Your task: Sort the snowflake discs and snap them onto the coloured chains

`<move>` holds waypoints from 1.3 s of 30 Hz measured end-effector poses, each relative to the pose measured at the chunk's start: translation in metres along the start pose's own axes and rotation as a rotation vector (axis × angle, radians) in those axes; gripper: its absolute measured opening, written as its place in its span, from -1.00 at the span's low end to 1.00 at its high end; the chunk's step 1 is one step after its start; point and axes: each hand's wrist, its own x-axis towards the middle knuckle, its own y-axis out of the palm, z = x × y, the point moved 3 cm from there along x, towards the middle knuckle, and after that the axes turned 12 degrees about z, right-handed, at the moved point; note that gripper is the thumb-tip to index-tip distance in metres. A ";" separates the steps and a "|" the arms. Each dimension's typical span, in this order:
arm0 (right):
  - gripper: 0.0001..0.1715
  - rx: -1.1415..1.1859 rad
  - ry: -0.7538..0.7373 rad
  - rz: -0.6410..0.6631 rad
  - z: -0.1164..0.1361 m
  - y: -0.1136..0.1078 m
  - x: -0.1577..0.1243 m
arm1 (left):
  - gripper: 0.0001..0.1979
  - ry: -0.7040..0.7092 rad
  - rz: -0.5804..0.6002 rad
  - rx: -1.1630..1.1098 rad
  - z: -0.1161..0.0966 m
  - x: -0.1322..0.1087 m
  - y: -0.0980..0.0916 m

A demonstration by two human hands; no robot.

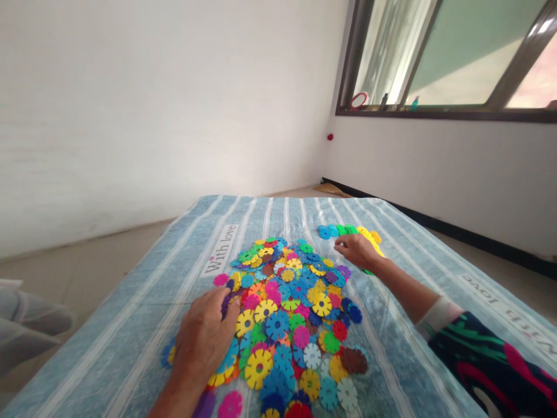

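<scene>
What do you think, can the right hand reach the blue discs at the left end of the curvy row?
Probably yes: the right hand looks close to the blue discs, and nothing visible seems to stand in between.

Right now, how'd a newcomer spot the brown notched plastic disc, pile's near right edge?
On the blue, white-striped cloth, find the multicoloured heap of notched plastic discs. At its near right edge lies the brown notched plastic disc, darker than the yellow notched disc beside it.
</scene>
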 end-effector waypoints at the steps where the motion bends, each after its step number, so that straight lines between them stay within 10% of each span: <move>1: -0.74 0.012 -0.024 -0.005 0.004 0.002 -0.013 | -0.62 -0.004 0.001 0.004 0.000 0.000 0.000; 14: -0.63 0.276 -0.249 -0.062 0.044 0.024 -0.176 | -0.54 -0.038 0.127 0.070 -0.012 0.005 -0.010; 39: -0.65 0.530 -0.072 -0.082 0.039 0.063 -0.175 | -0.69 -0.024 0.140 0.128 -0.030 -0.007 -0.016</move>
